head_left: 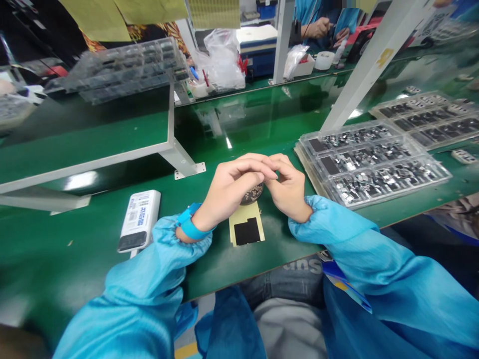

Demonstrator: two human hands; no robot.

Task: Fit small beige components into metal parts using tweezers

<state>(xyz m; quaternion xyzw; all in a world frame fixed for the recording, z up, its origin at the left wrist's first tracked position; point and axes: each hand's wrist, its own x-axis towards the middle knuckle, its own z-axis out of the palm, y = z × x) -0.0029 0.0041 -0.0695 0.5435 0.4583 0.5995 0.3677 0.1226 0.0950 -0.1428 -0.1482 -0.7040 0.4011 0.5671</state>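
Observation:
Above the green bench my left hand point(235, 184) and my right hand point(288, 187) meet at the fingertips. The fingers of both are bent and closed together, and whatever is between them is too small or hidden to make out. Directly below them, partly covered by the left hand, is a round dark object with a speckled surface point(253, 194). It overlaps the far end of a pale yellow sheet point(237, 218), on which a black rectangular piece point(247, 232) lies near the bench edge. A blue band point(194, 224) circles my left wrist.
Clear plastic trays point(374, 162) of small metallic parts sit on the right, near a slanting white post point(366, 65). To the left lie a white power bank point(139, 219) and a raised green shelf point(112, 129). Across the bench, another person's hands point(318, 29) are visible.

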